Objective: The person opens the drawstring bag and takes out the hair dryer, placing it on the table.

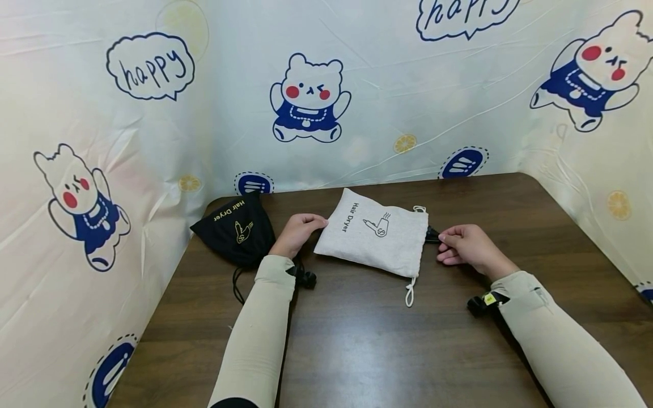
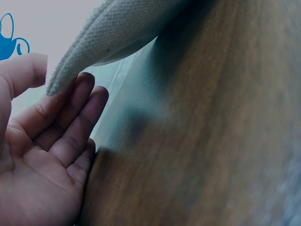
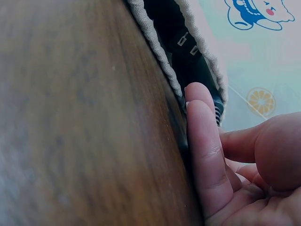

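Note:
A white cloth drawstring bag [image 1: 380, 246] printed "Hair Dryer" lies on the table between both hands. My left hand [image 1: 295, 235] pinches its closed left edge; in the left wrist view the thumb is above the bag's corner [image 2: 77, 63] and the fingers are beneath. From the open mouth at the right, the end of a black hair dryer [image 1: 432, 235] sticks out. My right hand [image 1: 471, 246] pinches that end between thumb and fingers. The right wrist view shows its black body [image 3: 193, 68] and ribbed cord end inside the mouth; the bag hides the rest.
A black drawstring pouch [image 1: 237, 246] printed "Hair Dryer" lies left of my left hand, its cord [image 1: 236, 286] trailing forward. White drawstring loops [image 1: 410, 294] hang from the bag's mouth. The brown wooden table [image 1: 357, 340] meets a patterned cloth backdrop [image 1: 377, 96] behind and at the sides.

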### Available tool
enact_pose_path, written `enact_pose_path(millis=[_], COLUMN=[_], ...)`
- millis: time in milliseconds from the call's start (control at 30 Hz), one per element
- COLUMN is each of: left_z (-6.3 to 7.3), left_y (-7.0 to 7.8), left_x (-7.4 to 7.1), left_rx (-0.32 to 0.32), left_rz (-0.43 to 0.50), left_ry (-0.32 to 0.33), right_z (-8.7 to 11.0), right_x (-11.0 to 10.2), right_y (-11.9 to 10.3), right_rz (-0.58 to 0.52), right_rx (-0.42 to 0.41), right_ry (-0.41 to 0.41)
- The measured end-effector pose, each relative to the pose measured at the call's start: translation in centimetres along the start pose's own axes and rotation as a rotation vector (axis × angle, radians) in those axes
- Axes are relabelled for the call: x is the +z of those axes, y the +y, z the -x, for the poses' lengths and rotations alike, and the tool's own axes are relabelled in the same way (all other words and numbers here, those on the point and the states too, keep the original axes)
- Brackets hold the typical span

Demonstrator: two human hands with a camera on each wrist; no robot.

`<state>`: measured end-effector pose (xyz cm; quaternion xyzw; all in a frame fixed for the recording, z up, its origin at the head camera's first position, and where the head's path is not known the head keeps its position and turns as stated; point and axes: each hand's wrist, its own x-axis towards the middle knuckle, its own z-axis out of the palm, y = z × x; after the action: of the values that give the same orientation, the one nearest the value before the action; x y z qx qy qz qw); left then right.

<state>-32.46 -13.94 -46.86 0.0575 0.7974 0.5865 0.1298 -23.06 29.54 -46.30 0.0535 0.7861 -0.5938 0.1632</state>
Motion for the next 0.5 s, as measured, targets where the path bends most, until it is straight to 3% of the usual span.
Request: enact_pose_path(millis=[500], left_z=[0.03], left_y=[0.08], left_x=[-0.02], left_rx=[-0.008], left_rz=[0.009], left_ry=[0.002], right_z=[0.37], right_x=[-0.9], right_y=[-0.06], right_rz=[0.023], right_rx=[0.006], right_ry=[0.003])
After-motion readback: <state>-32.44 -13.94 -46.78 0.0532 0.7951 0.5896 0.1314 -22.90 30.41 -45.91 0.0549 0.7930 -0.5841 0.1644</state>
